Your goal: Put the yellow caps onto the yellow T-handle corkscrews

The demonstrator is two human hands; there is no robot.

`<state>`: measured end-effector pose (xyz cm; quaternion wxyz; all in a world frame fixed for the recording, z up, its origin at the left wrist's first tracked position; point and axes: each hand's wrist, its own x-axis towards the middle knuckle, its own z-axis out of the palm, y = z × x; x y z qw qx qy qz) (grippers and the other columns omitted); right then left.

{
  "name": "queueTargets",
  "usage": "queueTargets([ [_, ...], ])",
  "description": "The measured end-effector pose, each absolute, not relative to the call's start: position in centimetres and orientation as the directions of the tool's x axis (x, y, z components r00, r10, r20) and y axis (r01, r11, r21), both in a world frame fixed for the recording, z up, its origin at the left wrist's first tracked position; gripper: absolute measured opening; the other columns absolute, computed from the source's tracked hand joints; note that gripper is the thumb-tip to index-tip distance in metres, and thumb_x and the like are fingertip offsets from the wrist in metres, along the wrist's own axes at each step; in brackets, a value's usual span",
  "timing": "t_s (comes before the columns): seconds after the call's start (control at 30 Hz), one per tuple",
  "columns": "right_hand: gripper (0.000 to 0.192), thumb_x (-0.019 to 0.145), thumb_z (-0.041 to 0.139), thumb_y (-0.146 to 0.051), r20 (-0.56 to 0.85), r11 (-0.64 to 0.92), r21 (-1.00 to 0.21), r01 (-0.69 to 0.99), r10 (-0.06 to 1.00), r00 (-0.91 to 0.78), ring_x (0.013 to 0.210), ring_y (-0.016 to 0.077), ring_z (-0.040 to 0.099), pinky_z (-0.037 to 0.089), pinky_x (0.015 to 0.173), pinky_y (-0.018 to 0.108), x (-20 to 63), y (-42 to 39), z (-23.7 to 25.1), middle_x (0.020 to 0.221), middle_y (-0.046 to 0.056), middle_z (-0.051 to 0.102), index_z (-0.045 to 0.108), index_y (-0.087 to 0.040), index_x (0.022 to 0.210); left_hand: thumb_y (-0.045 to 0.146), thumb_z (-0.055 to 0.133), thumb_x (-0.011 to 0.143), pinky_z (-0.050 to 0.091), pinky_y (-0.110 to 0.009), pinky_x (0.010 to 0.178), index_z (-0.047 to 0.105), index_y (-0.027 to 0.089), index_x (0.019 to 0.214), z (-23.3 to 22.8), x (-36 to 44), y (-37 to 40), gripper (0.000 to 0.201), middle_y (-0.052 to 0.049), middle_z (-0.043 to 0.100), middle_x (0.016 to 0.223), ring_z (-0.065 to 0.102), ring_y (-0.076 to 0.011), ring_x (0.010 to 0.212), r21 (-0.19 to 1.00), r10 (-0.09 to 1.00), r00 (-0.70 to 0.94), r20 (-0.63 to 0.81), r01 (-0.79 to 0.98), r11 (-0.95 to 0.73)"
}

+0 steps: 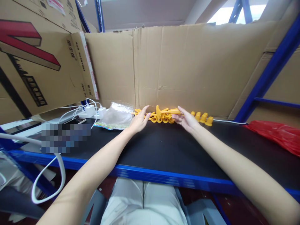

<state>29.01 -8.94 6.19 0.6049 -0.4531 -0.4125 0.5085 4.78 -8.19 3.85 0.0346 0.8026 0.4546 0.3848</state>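
Surface: black shelf top [164, 150] with a blue front edge, fenced at the back by a standing cardboard wall [178, 65]; blue rack posts rise on the right.
Yellow parts: a row of yellow plastic pieces [164, 116] lies along the foot of the cardboard, running from near the clear bag to a few small cone-shaped caps [203, 117] at the right end.
Left hand: the left hand [138, 121] reaches across the shelf, fingers spread and loose, fingertips at the left end of the yellow row; whether it grips a piece cannot be told.
Right hand: the right hand [186, 120] is closed by thumb and fingers on a long yellow piece [172, 111], held just above the row.
Left side: a crumpled clear plastic bag [117, 115] lies just beside the left hand; behind it white chargers [93, 111] with white cables [51, 168].
Right side: a red plastic bag [276, 134] lies well apart on the shelf.
Above left: a printed cardboard box [35, 62] overhangs.
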Motion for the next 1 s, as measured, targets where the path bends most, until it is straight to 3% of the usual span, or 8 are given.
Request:
queueTargets([
  [0.17, 0.045, 0.061, 0.077, -0.047, 0.43, 0.449, -0.893, 0.007, 0.849, 0.307, 0.068, 0.0188, 0.067, 0.055, 0.068, 0.034, 29.2, -5.8, 5.7, 0.07, 0.001, 0.066, 0.041, -0.024, 0.076, 0.048, 0.024, 0.094, 0.042, -0.041, 0.093, 0.037, 0.02, 0.134, 3.3, 4.4, -7.4, 0.051, -0.01, 0.059, 0.117, 0.053, -0.0261, 0.112, 0.379, 0.818, 0.254, 0.516, 0.789, -0.484],
  [0.33, 0.042, 0.066, 0.073, -0.044, 0.662, 0.528, -0.682, 0.506, 0.74, 0.122, 0.079, 0.0209, 0.065, 0.049, 0.075, 0.036, 27.5, -4.1, 4.9, 0.085, 0.006, 0.067, 0.045, -0.021, 0.088, 0.035, 0.03, 0.093, 0.044, -0.039, 0.092, 0.051, 0.017, 0.12, 2.7, 4.2, -6.5, 0.038, -0.011, 0.06, 0.117, 0.054, -0.0249, 0.11, 0.322, 0.845, 0.24, 0.478, 0.847, -0.423],
  [0.4, 0.035, 0.074, 0.066, -0.041, 0.696, 0.456, -0.497, 0.738, 0.717, 0.026, 0.083, 0.0229, 0.064, 0.044, 0.08, 0.038, 26.5, -4.0, 4.7, 0.088, 0.008, 0.068, 0.048, -0.02, 0.095, 0.026, 0.035, 0.091, 0.044, -0.036, 0.093, 0.057, 0.015, 0.109, 2.5, 4.0, -6.1, 0.031, -0.011, 0.06, 0.116, 0.055, -0.0238, 0.11, 0.299, 0.86, 0.224, 0.457, 0.873, -0.386],
  [0.47, 0.03, 0.081, 0.058, -0.037, 0.692, 0.356, -0.232, 0.905, 0.714, -0.104, 0.085, 0.0257, 0.063, 0.038, 0.085, 0.042, 25.7, -4.1, 4.4, 0.087, 0.01, 0.069, 0.05, -0.017, 0.103, 0.02, 0.039, 0.087, 0.044, -0.034, 0.093, 0.061, 0.014, 0.103, 2.4, 3.8, -5.9, 0.028, -0.012, 0.06, 0.114, 0.055, -0.023, 0.109, 0.287, 0.879, 0.2, 0.432, 0.894, -0.344],
  [0.53, 0.029, 0.086, 0.052, -0.032, 0.648, 0.271, 0.033, 0.962, 0.727, -0.227, 0.088, 0.0282, 0.062, 0.032, 0.089, 0.045, 25.2, -4.2, 4.2, 0.089, 0.014, 0.069, 0.051, -0.013, 0.108, 0.017, 0.039, 0.085, 0.045, -0.033, 0.092, 0.063, 0.014, 0.1, 2.4, 3.6, -5.8, 0.028, -0.012, 0.061, 0.112, 0.057, -0.0229, 0.106, 0.28, 0.898, 0.17, 0.407, 0.912, -0.299],
  [0.6, 0.031, 0.087, 0.049, -0.03, 0.6, 0.203, 0.183, 0.962, 0.752, -0.273, 0.091, 0.0299, 0.061, 0.028, 0.09, 0.047, 24.8, -4.2, 4.0, 0.093, 0.016, 0.068, 0.052, -0.011, 0.111, 0.016, 0.039, 0.084, 0.045, -0.033, 0.09, 0.065, 0.015, 0.099, 2.6, 3.5, -6.0, 0.029, -0.012, 0.062, 0.111, 0.059, -0.0232, 0.103, 0.277, 0.913, 0.141, 0.384, 0.925, -0.259],
  [0.8, 0.032, 0.088, 0.048, -0.033, 0.509, 0.114, 0.226, 0.968, 0.833, -0.217, 0.101, 0.0313, 0.056, 0.023, 0.093, 0.052, 23.7, -3.9, 4.1, 0.102, 0.016, 0.067, 0.055, -0.013, 0.111, 0.016, 0.045, 0.079, 0.044, -0.039, 0.09, 0.067, 0.016, 0.096, 3.4, 3.4, -6.4, 0.028, -0.013, 0.062, 0.114, 0.056, -0.0278, 0.109, 0.261, 0.949, 0.044, 0.313, 0.956, -0.131],
  [1.0, 0.036, 0.085, 0.052, -0.038, 0.437, 0.067, 0.115, 0.991, 0.893, -0.111, 0.11, 0.0323, 0.051, 0.016, 0.099, 0.06, 22.4, -3.3, 4.7, 0.108, 0.014, 0.065, 0.058, -0.014, 0.112, 0.017, 0.045, 0.077, 0.039, -0.044, 0.098, 0.061, 0.017, 0.113, 3.0, 3.1, -6.2, 0.039, -0.014, 0.053, 0.13, 0.046, -0.0294, 0.122, 0.172, 0.976, 0.06, 0.211, 0.98, -0.098],
])
